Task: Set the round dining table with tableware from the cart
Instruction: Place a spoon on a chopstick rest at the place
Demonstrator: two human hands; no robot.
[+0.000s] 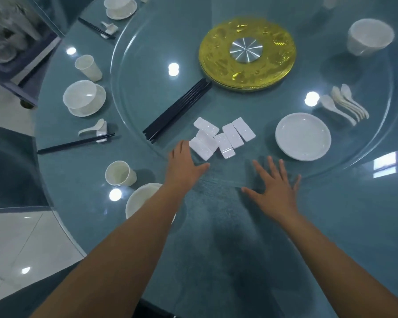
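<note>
Both hands (pixel 184 161) (pixel 277 183) flat, no grip, six chopstick rests (pixel 223 138)

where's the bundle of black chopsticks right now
In the head view the chopstick bundle lies diagonally on the glass turntable, left of centre, between the gold plate stack and the white rests.

White chopstick rests (pixel 223 137), a white plate (pixel 303 136), white spoons (pixel 345 104) and cream cups (pixel 121 173) contrast with black chopsticks (pixel 177 110) and an embossed gold disc (pixel 247 52) with a silver hub on the teal-blue table (pixel 354 226).
</note>
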